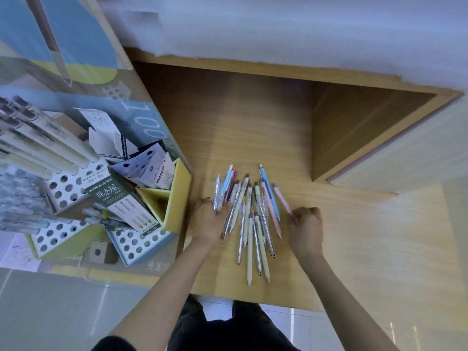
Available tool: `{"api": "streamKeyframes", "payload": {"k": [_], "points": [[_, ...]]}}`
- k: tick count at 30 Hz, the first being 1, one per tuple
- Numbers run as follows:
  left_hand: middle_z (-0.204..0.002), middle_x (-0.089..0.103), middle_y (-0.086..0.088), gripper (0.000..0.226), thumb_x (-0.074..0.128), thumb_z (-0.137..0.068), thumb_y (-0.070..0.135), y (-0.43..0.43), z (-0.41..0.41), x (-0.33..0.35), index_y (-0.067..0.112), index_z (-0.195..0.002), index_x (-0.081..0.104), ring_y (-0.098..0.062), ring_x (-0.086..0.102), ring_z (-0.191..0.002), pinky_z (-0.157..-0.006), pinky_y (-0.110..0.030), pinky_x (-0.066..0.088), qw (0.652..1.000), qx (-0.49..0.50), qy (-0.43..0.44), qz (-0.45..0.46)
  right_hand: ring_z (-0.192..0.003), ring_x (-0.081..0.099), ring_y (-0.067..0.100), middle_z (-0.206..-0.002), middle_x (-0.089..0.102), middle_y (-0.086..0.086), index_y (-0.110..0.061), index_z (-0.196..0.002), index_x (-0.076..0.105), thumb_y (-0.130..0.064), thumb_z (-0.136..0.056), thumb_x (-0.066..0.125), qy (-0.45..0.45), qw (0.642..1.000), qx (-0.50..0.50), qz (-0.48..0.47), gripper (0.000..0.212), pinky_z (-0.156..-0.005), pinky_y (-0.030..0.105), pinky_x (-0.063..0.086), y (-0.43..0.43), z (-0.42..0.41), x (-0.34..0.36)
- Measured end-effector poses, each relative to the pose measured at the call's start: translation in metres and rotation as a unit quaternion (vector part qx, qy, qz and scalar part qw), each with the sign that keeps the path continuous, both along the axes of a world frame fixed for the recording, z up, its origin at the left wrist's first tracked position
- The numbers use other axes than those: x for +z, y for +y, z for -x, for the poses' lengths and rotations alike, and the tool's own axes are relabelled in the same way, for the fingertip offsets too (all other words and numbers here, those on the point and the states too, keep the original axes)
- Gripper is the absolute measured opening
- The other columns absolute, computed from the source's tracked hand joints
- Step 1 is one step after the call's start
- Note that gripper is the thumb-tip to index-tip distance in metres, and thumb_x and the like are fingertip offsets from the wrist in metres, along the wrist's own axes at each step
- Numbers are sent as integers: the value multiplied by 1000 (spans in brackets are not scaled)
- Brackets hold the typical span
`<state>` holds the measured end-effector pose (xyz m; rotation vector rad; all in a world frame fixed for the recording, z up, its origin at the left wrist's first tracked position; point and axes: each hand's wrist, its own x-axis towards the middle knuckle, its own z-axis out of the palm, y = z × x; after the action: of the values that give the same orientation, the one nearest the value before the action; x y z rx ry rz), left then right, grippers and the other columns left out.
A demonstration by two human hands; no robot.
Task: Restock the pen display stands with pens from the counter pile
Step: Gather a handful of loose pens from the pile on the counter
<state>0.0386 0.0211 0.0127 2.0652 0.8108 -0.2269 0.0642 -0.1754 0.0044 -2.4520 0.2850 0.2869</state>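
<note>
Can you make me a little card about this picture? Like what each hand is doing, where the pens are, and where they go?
left hand: grips a clear pen at the pile's left edge
right hand: pinches the near end of a pink pen
pen pile: lies on the wooden counter, between the hands
display stands: left of the pile, many holes unfilled

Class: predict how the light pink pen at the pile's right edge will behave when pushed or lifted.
The light pink pen looks slim and straight, so probably stiff and light. Its seemingly round barrel on the smooth wooden counter may roll when nudged. Pinching its end, the right hand likely lifts it easily.
</note>
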Motion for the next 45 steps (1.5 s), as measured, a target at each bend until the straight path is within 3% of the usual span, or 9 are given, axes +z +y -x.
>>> {"api": "streamKeyframes", "payload": {"k": [4,11,15,21,28,32,38,41,45], "points": [[-84,60,-12,32,70,-85,35,-16,2,-6,6,-84,56,-16,54,-66,-46,-13,33,1000,-3,0,20,-111,40,29,-114,48,17,-1,-132,47,-12,-92,55,-6,996,62,-61,42,-96,34,35,23,21,-4],[-88,59,-3,33,76,-81,29,-17,-1,-16,8,-93,53,-16,55,-73,-50,-9,37,998,27,8,53,-113,43,32,-119,49,20,11,-119,46,-3,-89,56,22,989,39,-139,35,-100,41,35,59,16,-3],[-101,67,-10,37,74,-82,24,-14,-5,-20,2,-109,60,-27,64,-93,-81,-34,52,989,38,40,136,-94,53,27,-103,55,17,6,-105,53,-5,-88,54,78,976,42,-198,21,-82,34,43,61,6,1],[-59,55,-1,12,67,-80,9,-10,-5,-17,13,-72,59,-15,50,-52,-49,-23,37,987,74,37,138,-80,54,26,-83,55,3,-7,-96,41,-24,-95,54,96,976,47,-191,22,-66,33,39,50,-2,2],[-59,57,11,12,63,-90,32,-9,1,-13,22,-83,65,-7,53,-60,-60,-24,39,983,87,-7,162,-51,46,16,-56,49,-1,-14,-70,44,-28,-96,52,77,966,17,-245,31,-53,30,40,29,-8,2],[-39,40,16,31,59,-86,24,-9,5,6,25,-55,53,-7,39,-46,-49,-23,30,978,103,-9,182,-44,43,17,-53,49,2,-8,-85,48,-25,-98,51,72,929,-27,-362,21,-44,29,39,23,-7,19],[-85,73,4,16,60,-69,23,-10,13,56,16,-62,73,-12,64,-86,-85,-35,49,965,54,-44,251,-48,56,21,-54,57,6,-6,-81,56,-25,-100,47,89,881,-3,-466,28,-51,28,49,30,4,67],[-52,56,2,33,60,-84,10,-7,25,75,20,-53,56,-14,54,-50,-67,-35,50,950,76,-121,277,-68,70,23,-68,69,11,-2,-87,61,-26,-99,46,96,860,21,-501,31,-64,25,56,40,9,94],[-46,36,9,32,71,-83,17,6,46,105,20,-64,46,-7,32,-39,-40,-19,31,916,141,-191,323,-93,69,21,-93,73,10,-3,-96,66,-34,-98,46,113,860,77,-492,37,-87,30,53,60,20,121]]}}
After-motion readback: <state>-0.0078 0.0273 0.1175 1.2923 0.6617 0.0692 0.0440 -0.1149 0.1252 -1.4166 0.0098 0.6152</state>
